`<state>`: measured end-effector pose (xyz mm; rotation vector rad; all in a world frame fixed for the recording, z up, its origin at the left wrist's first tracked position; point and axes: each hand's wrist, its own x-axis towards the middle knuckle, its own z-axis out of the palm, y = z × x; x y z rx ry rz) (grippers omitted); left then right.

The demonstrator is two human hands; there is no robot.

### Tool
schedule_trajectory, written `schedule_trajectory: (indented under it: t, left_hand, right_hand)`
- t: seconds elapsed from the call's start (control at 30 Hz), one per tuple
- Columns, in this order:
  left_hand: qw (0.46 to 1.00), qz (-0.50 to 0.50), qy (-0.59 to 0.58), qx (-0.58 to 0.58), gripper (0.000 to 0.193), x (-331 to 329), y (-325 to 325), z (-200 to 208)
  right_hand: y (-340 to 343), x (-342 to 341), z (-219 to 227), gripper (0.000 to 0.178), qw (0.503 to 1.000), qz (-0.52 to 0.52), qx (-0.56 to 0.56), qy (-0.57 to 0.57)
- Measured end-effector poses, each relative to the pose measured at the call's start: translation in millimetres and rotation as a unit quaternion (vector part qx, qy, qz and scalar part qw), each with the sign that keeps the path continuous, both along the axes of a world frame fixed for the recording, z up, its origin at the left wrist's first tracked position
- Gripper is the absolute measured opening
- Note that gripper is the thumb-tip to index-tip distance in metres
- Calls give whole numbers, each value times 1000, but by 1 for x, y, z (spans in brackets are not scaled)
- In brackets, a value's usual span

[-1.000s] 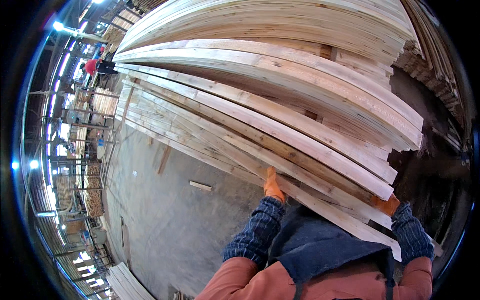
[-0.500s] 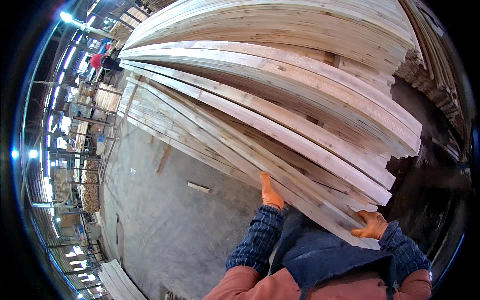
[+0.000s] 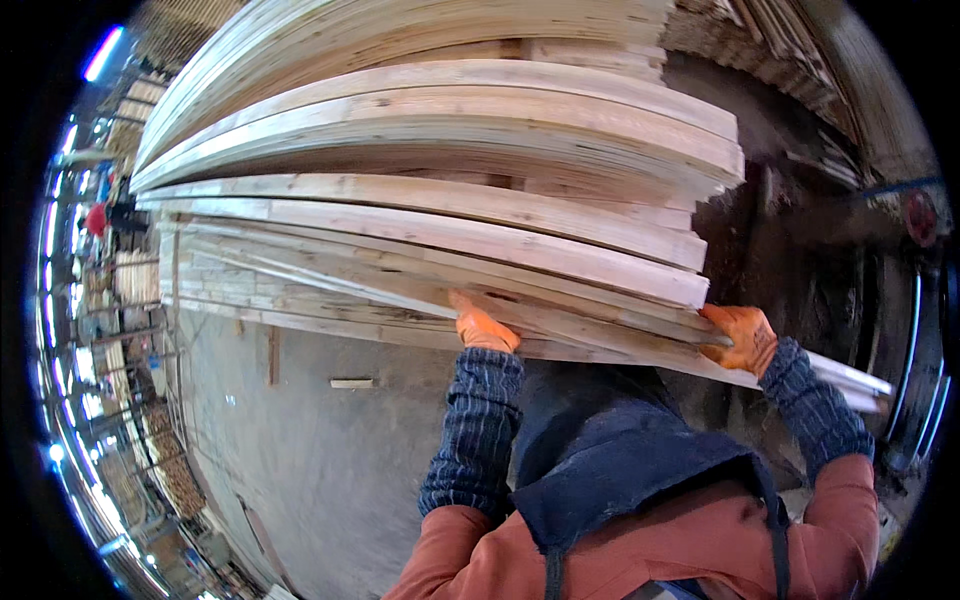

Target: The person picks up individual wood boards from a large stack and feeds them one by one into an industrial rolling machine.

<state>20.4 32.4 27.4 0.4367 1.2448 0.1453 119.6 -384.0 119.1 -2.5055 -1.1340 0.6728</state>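
Both my hands wear orange gloves and are on a long, pale wooden board (image 3: 590, 322) lying along the near side of the stack. My left hand (image 3: 486, 326) grips its near edge partway along, thumb on top and fingers mostly hidden beneath. Around the board's right end my right hand (image 3: 742, 340) is closed, its fingertips out of sight. Other long boards (image 3: 560, 250) lie in stepped rows just beyond. Below the held board, more boards (image 3: 300, 308) show at the left, and narrow ends (image 3: 850, 378) stick out past my right wrist.
Tall stacks of boards (image 3: 450, 105) rise at the far side. A short wood offcut (image 3: 352, 383) lies on the grey concrete floor (image 3: 330, 450). Dark machinery or rails (image 3: 900, 370) stand at the right. Far left, a person in red (image 3: 97, 219) is near racks of timber.
The view has turned, so the boards run more level across it. The held board has shifted against its neighbours, and my right hand now wraps its end. Board ends now show beyond my right wrist.
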Motion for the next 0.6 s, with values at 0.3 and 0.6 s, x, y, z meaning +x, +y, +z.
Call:
schedule_trajectory:
  t: [0.3, 0.6]
  left_hand:
    - [997, -71, 15, 6, 25, -23, 6, -25]
    - [972, -186, 108, 97, 33, 11, -8, -16]
  right_hand:
    - [-13, 9, 1, 69, 998, 20, -42, 33]
    - [-31, 1, -32, 67, 998, -26, -45, 43]
